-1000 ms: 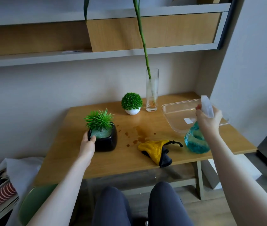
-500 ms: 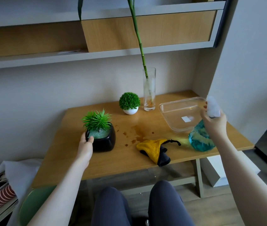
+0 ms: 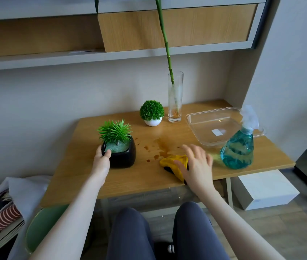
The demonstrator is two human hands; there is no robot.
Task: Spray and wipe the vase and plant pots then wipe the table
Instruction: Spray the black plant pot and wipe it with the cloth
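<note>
A black square pot (image 3: 123, 156) with a spiky green plant stands at the left of the wooden table (image 3: 130, 177). My left hand (image 3: 103, 158) grips its left rim, thumb over the edge. My right hand (image 3: 195, 164) lies with spread fingers over the yellow and black cloth (image 3: 175, 161) near the table's front edge. A blue spray bottle (image 3: 238, 147) stands alone at the right. At the back are a small white pot (image 3: 153, 121) with a round green plant and a tall glass vase (image 3: 175, 98) holding a bamboo stem. Brown stains (image 3: 160, 147) mark the middle of the table.
A clear plastic tray (image 3: 214, 119) sits at the back right behind the bottle. A shelf with a wooden cabinet (image 3: 167, 29) hangs above. A white box (image 3: 265, 190) is on the floor at right, a green chair (image 3: 42, 224) and a bag with papers at left.
My right hand set the spray bottle down on the table, let go and moved left onto the cloth. My left hand stays on the black pot.
</note>
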